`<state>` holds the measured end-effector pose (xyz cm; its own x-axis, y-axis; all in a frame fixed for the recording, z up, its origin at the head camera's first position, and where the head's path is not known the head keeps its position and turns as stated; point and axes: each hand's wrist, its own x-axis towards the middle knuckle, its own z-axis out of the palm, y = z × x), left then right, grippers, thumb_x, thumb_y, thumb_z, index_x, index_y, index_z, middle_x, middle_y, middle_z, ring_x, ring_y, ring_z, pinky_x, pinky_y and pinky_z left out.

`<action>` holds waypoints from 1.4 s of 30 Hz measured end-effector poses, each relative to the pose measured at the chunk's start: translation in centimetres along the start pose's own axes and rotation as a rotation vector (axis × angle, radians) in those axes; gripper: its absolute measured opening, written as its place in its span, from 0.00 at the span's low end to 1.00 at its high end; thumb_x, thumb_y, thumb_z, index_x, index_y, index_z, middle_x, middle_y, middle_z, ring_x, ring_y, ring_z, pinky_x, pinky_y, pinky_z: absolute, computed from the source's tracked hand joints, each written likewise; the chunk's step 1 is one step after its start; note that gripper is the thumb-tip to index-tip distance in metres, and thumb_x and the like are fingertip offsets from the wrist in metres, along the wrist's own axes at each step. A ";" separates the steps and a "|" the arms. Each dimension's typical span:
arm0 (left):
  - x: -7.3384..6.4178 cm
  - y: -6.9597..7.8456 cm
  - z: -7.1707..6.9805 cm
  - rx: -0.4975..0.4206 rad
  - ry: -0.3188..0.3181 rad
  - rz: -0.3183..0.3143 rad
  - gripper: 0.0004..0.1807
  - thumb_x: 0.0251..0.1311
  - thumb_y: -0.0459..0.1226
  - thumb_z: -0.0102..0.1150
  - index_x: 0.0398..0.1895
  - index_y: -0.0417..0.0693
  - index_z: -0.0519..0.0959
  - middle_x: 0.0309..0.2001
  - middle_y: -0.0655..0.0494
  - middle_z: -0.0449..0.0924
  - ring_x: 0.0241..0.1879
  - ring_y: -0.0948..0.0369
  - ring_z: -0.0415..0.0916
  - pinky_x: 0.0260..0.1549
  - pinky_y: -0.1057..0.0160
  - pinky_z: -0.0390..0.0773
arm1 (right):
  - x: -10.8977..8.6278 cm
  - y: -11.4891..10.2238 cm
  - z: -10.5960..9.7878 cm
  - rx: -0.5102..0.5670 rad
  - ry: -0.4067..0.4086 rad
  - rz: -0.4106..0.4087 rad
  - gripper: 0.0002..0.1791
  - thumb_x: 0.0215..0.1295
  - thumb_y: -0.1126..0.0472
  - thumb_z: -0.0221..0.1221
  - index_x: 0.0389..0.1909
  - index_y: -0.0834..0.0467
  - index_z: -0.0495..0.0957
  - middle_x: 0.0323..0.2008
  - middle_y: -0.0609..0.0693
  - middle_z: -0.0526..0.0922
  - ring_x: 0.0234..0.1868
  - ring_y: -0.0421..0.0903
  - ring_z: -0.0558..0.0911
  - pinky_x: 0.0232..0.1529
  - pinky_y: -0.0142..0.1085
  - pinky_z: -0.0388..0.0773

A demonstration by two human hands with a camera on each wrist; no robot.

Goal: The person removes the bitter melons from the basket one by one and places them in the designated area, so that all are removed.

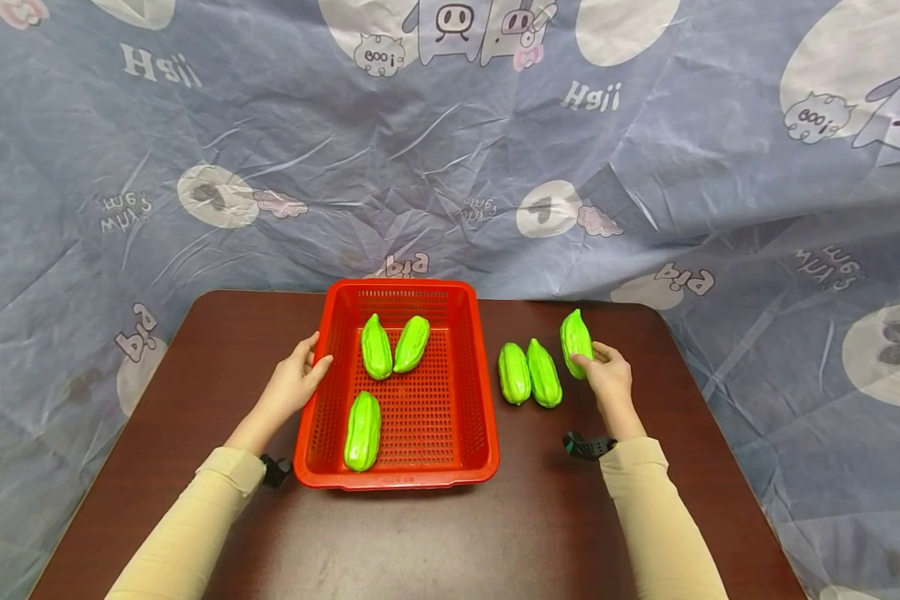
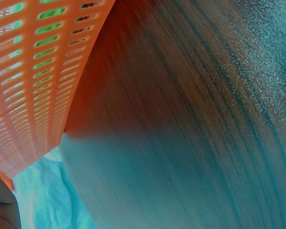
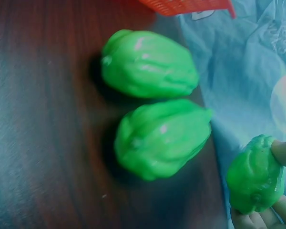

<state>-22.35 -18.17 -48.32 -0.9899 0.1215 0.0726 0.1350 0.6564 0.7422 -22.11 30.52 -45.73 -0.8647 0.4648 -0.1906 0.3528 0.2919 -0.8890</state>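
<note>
A red plastic basket [image 1: 487, 450] stands on the table with three green ridged, papaya-like fruits inside, one of them a fruit [image 1: 362, 432] near its front left. My left hand [image 1: 296, 375] grips the basket's left rim, thumb over the edge; in the left wrist view only part of that hand [image 2: 2, 202] shows, beside the perforated wall. To the basket's right, my right hand [image 1: 607, 379] holds another green fruit [image 1: 574, 342] between thumb and fingers. Two more, a blunt fruit [image 1: 514, 373] and a pointed fruit [image 1: 544, 375], lie side by side between that hand and the basket.
The dark brown wooden table [image 1: 390, 550] has its back edge against a blue-grey printed cloth [image 1: 435, 167], which also hangs at both sides. A dark strap [image 1: 588, 446] sits at the right wrist, and another strap [image 1: 276, 471] at the left.
</note>
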 end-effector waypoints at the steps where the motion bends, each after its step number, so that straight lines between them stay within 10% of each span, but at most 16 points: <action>1: 0.0 0.0 0.0 0.000 0.000 -0.001 0.35 0.73 0.43 0.51 0.74 0.32 0.55 0.41 0.39 0.79 0.34 0.52 0.78 0.32 0.60 0.76 | 0.0 0.3 0.0 -0.007 -0.003 0.001 0.38 0.64 0.60 0.63 0.73 0.63 0.60 0.69 0.65 0.67 0.69 0.60 0.68 0.67 0.49 0.67; 42: 0.0 0.2 0.0 -0.012 0.012 -0.012 0.34 0.72 0.42 0.52 0.74 0.33 0.56 0.41 0.39 0.79 0.35 0.52 0.77 0.32 0.60 0.76 | 0.3 6.0 0.3 -0.163 -0.102 -0.018 0.38 0.67 0.58 0.59 0.74 0.65 0.58 0.69 0.69 0.65 0.70 0.63 0.66 0.68 0.52 0.65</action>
<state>-22.28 -18.07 -48.18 -0.9919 0.1048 0.0716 0.1227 0.6489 0.7509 -20.32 32.12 -51.29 -0.9003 0.3732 -0.2240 0.3831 0.4350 -0.8149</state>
